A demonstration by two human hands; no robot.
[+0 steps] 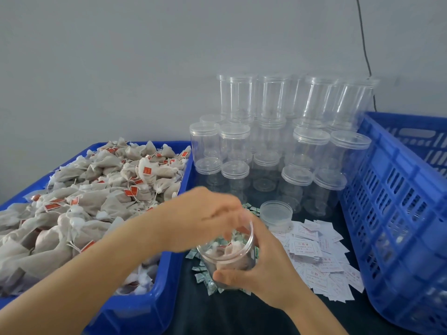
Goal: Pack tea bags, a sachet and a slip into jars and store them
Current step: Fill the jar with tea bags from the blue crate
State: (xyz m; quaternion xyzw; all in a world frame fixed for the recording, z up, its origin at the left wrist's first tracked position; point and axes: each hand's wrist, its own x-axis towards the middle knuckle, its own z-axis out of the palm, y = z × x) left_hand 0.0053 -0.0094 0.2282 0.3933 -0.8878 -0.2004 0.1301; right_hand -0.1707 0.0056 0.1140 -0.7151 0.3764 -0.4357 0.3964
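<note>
1. The open jar (pixel 227 252) is clear plastic, wide-mouthed and lidless, tilted a little toward the person, at the front middle of the dark table (pixel 232 313).
2. The right hand (pixel 263 269) grasps it from the right, thumb curled across the near wall.
3. Through the wall I see pale tea bags lying low inside, with a bit of green-and-white print among them.
4. The left hand (pixel 205 213) is over the jar's mouth, fingertips dipping in; it is motion-blurred, so I cannot tell whether it holds anything.
5. The jar's loose lid (pixel 275 212) sits upturned just behind.
6. Small green sachets (pixel 202 278) lie scattered under and around the jar.
7. White slips (pixel 314 250) with red print are heaped to its right.
8. A blue tray (pixel 145 303) on the left brims with tea bags (pixel 96 189) bearing red tags.
9. Capped empty jars (pixel 278 141) are stacked at the back, beside a blue crate (pixel 399 213).
</note>
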